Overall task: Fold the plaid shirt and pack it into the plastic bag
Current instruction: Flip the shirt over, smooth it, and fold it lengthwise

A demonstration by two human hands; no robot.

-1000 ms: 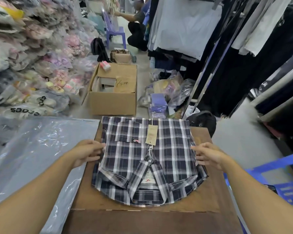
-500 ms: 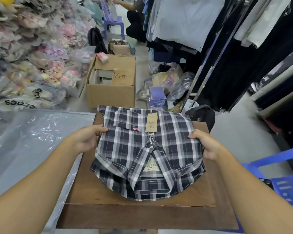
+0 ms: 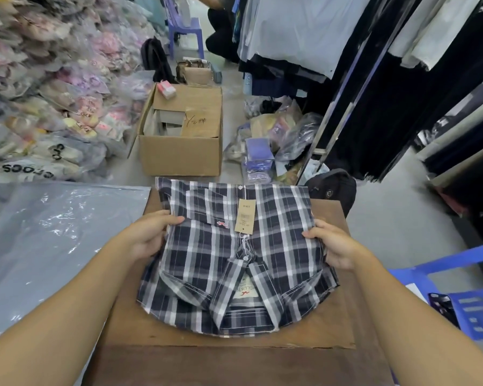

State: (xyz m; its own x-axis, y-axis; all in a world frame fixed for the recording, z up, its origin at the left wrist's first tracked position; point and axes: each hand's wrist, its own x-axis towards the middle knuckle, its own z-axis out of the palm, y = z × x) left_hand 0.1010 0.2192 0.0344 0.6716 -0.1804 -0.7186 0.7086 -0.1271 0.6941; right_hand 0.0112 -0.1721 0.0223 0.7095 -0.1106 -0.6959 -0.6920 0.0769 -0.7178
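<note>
plaid shirt [image 3: 234, 254] raised since before | left hand [image 3: 148, 235], right hand [image 3: 335, 246] fingers grasping its sides | label "HOLLIST"

Plaid shirt [image 3: 234, 263] woven cloth, matt; plastic bag [image 3: 53, 240] glossy (wrinkled); table [image 3: 234, 363] brown wood; tag [image 3: 245, 215] paper.

We stand in a crowded clothing stockroom with a grey floor [image 3: 396, 218].

To our left we see a heap of bagged goods [image 3: 53, 87] rising high; ahead, an open cardboard box [image 3: 180, 154] sits on the floor beside loose packets [image 3: 273, 140]. To our right, dark and pale garments [image 3: 346, 37] hang from a metal rack [image 3: 332, 112], with a black backpack [image 3: 335, 188] below. A purple plastic chair [image 3: 183, 29] stands far back, a blue one [image 3: 457, 296] just beside our brown surface [image 3: 234, 363].
</note>
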